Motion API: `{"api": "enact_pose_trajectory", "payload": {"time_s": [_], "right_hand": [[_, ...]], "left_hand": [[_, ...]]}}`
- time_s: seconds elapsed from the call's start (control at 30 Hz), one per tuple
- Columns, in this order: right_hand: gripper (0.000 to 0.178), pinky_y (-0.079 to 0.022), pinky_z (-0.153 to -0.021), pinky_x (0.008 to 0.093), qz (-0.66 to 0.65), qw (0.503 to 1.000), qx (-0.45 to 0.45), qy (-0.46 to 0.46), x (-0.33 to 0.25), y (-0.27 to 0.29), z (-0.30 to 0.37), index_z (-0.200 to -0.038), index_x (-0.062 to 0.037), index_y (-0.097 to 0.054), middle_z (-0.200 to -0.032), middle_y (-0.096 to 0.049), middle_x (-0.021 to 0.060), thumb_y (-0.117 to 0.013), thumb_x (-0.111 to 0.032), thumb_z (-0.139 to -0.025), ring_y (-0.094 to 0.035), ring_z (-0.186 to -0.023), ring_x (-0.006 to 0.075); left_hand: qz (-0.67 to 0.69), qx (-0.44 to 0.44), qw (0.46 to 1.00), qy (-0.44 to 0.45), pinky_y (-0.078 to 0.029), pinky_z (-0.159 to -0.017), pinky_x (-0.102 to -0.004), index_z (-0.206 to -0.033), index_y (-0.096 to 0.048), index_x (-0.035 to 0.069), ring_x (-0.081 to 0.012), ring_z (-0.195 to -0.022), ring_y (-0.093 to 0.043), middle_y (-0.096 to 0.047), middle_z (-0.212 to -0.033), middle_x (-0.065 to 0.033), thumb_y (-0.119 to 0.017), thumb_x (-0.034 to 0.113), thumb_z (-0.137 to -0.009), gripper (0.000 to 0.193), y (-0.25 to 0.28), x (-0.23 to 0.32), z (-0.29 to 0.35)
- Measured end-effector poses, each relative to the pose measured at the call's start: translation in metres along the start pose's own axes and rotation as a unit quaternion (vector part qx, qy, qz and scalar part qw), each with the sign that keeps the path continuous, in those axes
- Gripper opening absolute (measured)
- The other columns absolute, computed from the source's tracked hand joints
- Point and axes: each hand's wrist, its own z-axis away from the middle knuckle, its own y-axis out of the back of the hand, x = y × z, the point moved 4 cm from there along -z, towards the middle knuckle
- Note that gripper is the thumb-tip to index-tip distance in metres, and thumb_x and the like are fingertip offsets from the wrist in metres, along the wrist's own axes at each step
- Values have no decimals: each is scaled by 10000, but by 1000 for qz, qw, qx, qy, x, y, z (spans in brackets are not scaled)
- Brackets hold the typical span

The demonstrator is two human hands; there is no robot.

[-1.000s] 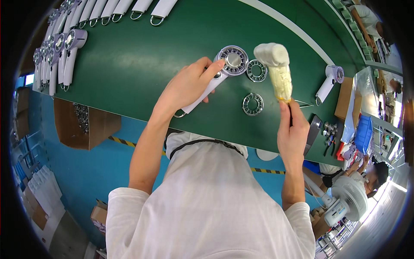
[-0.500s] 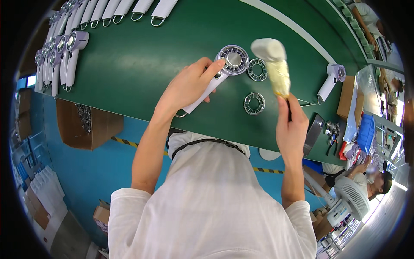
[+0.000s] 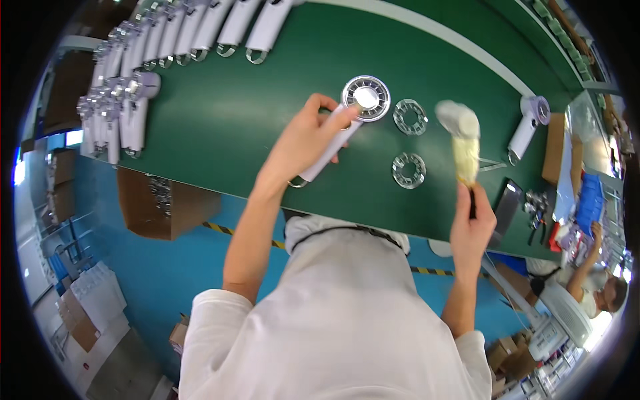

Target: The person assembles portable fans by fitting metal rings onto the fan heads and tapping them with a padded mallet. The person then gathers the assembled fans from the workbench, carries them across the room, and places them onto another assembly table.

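A white handheld fan (image 3: 324, 159) lies slantwise on the green table, its round silver-grilled head turned up. My left hand (image 3: 310, 139) is closed around its handle, with the thumb at the lower edge of the head. In my right hand (image 3: 473, 217) is a mallet (image 3: 467, 150), its head wrapped in white and its shaft covered in yellow; it is raised to the right of the fan, apart from it. Between fan and mallet lie two silver rings: a far ring (image 3: 410, 117) and a near ring (image 3: 409, 170).
Several white fans (image 3: 223, 27) stand in rows at the far left. Another fan (image 3: 529, 127) lies at the right, near a dark phone-like slab (image 3: 507, 210) and pliers (image 3: 537, 227). A cardboard box (image 3: 143, 213) sits below the table's left edge. A co-worker (image 3: 590, 287) is at the right.
The mallet has moved right and nearer to me, away from the fan's head. My left hand keeps its hold on the fan. The whole view has shifted slightly.
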Motion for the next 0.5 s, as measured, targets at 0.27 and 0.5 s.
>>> {"api": "enact_pose_trajectory", "payload": {"time_s": [0.27, 0.5], "right_hand": [[182, -444, -640, 357, 80, 994, 49, 61, 60, 12, 24, -992, 40, -593, -835, -556, 137, -648, -52, -845, -536, -720, 283], [328, -415, -948, 385, 8, 993, -29, 114, 53, 28, -12, -1118, -26, -569, -1191, -506, 138, -647, -42, -800, -488, -1118, 329]], "left_hand": [[-235, 247, 894, -292, -493, -708, -428, -996, -514, -49, -384, -794, -631, -638, -842, -255, -746, 355, -765, 521, 36, 57, -87], [-445, 338, 785, -267, -479, -760, -468, -1076, -594, -8, -392, -915, -623, -647, -992, -237, -601, 476, -850, 534, 63, 75, -146]]}}
